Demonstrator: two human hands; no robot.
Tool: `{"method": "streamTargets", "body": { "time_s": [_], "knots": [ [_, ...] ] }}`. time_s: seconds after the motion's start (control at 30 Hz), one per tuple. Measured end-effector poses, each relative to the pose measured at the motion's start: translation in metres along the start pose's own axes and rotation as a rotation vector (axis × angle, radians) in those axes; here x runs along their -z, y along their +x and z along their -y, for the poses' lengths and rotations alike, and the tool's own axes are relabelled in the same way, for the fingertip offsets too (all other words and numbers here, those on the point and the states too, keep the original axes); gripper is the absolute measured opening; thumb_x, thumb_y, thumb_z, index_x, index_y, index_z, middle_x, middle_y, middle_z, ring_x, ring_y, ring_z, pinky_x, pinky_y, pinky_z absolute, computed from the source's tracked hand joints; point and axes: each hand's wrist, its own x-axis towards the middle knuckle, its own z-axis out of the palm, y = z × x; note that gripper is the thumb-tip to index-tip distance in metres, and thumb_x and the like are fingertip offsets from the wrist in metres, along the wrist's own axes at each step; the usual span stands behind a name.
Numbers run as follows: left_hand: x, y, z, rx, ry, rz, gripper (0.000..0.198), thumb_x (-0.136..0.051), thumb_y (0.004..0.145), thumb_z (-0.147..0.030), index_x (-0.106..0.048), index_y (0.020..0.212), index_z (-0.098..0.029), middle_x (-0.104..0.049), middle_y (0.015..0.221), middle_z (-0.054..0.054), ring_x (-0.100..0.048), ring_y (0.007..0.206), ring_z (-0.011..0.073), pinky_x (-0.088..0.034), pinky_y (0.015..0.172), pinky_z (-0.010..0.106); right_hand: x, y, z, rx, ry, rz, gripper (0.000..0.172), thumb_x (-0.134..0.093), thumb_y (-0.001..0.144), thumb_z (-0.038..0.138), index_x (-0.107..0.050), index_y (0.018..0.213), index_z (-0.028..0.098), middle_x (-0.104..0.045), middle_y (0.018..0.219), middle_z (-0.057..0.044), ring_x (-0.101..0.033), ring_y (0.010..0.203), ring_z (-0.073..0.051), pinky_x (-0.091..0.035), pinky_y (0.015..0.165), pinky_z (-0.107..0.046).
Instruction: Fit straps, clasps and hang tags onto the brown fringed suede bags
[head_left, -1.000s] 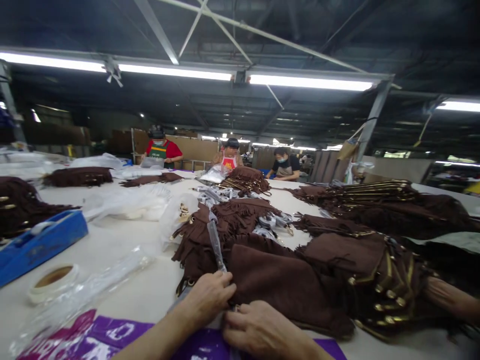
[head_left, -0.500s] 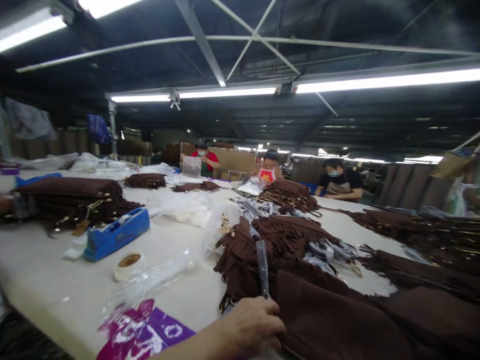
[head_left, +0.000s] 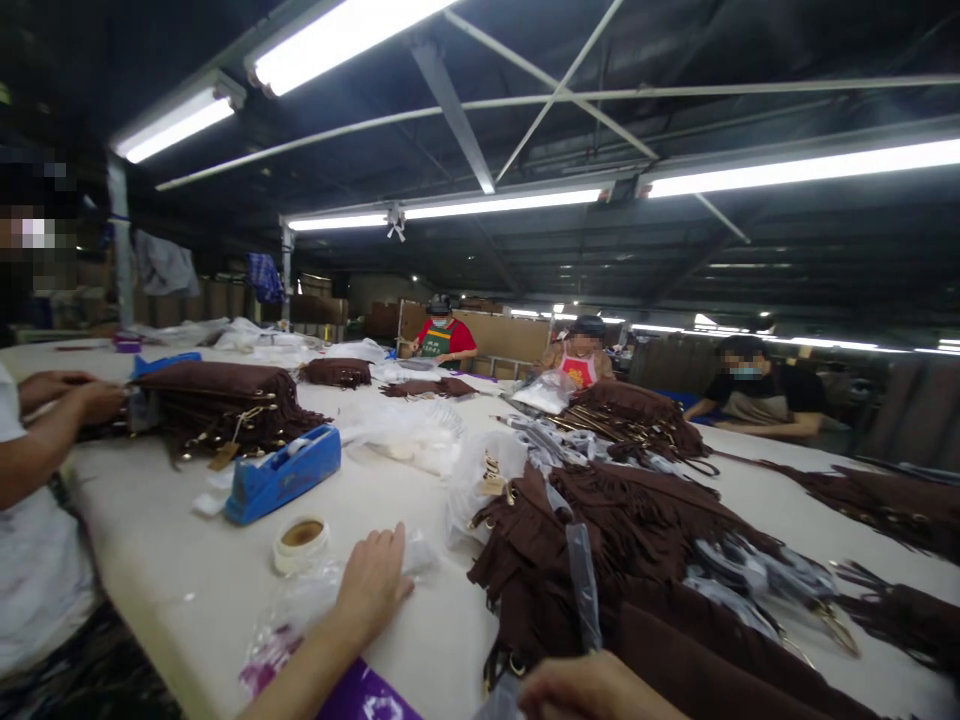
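Observation:
My left hand (head_left: pixel 375 582) is over a clear plastic bag (head_left: pixel 300 598), its fingers closed on the crinkled film. At the bottom edge, my right hand (head_left: pixel 581 688) is curled beside the lower end of a plastic-wrapped strap (head_left: pixel 582 580); what its fingers hold is hidden. Dark brown fringed bags (head_left: pixel 637 510) are heaped in front of and beside that hand. Purple printed packaging (head_left: pixel 367 695) lies under my left forearm. A tape roll (head_left: pixel 301 545) rests just beyond my left hand, near a blue tape dispenser (head_left: pixel 283 474).
At the left edge, a co-worker's hands (head_left: pixel 82 395) are near a stack of brown bags (head_left: pixel 217 395). Three people sit across the white table (head_left: pixel 172 570). White plastic wrapping (head_left: pixel 405 435) and another brown bag pile (head_left: pixel 637 410) lie farther back.
The view has swung left, bringing the co-worker at the left edge into sight. My left hand has moved left from the strap to the clear plastic, and my right hand now shows.

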Motion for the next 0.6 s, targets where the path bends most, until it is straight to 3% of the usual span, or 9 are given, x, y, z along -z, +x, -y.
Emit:
{"method": "streamTargets", "body": {
  "time_s": [0.1, 0.17, 0.23, 0.4, 0.5, 0.6],
  "knots": [
    [-0.012, 0.006, -0.007, 0.03, -0.011, -0.023, 0.029, -0.044, 0.088, -0.009, -0.062, 0.11, -0.012, -0.064, 0.113, 0.014, -0.054, 0.109, 0.0302, -0.04, 0.095, 0.043, -0.023, 0.049, 0.003, -0.208, 0.284, 0.242, 0.028, -0.044, 0.084, 0.016, -0.071, 0.079, 0.017, -0.07, 0.07, -0.001, -0.066, 0.052, -0.012, -0.046, 0.042, -0.015],
    [-0.015, 0.007, -0.004, 0.03, -0.026, -0.033, 0.025, -0.042, 0.089, -0.008, -0.063, 0.1, -0.015, -0.064, 0.106, 0.01, -0.056, 0.103, 0.0268, -0.042, 0.09, 0.038, -0.037, 0.084, 0.003, -0.355, 0.373, 0.25, 0.028, -0.04, 0.084, 0.012, -0.068, 0.085, 0.014, -0.068, 0.077, -0.005, -0.068, 0.058, -0.014, -0.048, 0.044, -0.017],
    [-0.016, 0.006, 0.001, 0.038, -0.057, -0.051, 0.023, -0.042, 0.09, -0.008, -0.062, 0.097, -0.016, -0.064, 0.105, 0.009, -0.056, 0.101, 0.025, -0.042, 0.089, 0.036, -0.05, 0.11, 0.002, -0.4, 0.357, 0.186, 0.03, -0.036, 0.083, 0.011, -0.065, 0.091, 0.012, -0.066, 0.079, -0.006, -0.068, 0.059, -0.014, -0.05, 0.046, -0.018],
    [-0.02, 0.004, 0.005, 0.022, -0.162, -0.09, 0.023, -0.042, 0.09, -0.006, -0.061, 0.096, -0.017, -0.062, 0.103, 0.008, -0.054, 0.099, 0.024, -0.041, 0.089, 0.036, -0.057, 0.128, 0.005, -0.321, 0.298, 0.133, 0.031, -0.044, 0.083, 0.017, -0.064, 0.106, 0.014, -0.068, 0.082, -0.004, -0.068, 0.068, -0.016, -0.05, 0.05, -0.02],
    [-0.019, 0.005, 0.003, -0.007, -0.159, -0.088, 0.023, -0.042, 0.089, -0.005, -0.061, 0.093, -0.018, -0.063, 0.101, 0.007, -0.054, 0.098, 0.0238, -0.041, 0.087, 0.035, -0.048, 0.127, 0.014, -0.197, 0.172, 0.089, 0.019, -0.051, 0.086, 0.022, -0.069, 0.084, 0.018, -0.067, 0.071, -0.001, -0.064, 0.07, -0.017, -0.048, 0.062, -0.024],
    [-0.019, 0.006, 0.006, -0.005, -0.093, -0.067, 0.026, -0.04, 0.089, -0.003, -0.062, 0.094, -0.018, -0.063, 0.101, 0.008, -0.055, 0.098, 0.0251, -0.041, 0.087, 0.036, -0.033, 0.131, 0.019, -0.151, 0.016, 0.008, 0.017, -0.057, 0.083, 0.018, -0.064, 0.068, 0.02, -0.067, 0.073, -0.002, -0.063, 0.078, -0.019, -0.042, 0.072, -0.026]
  ]
}}
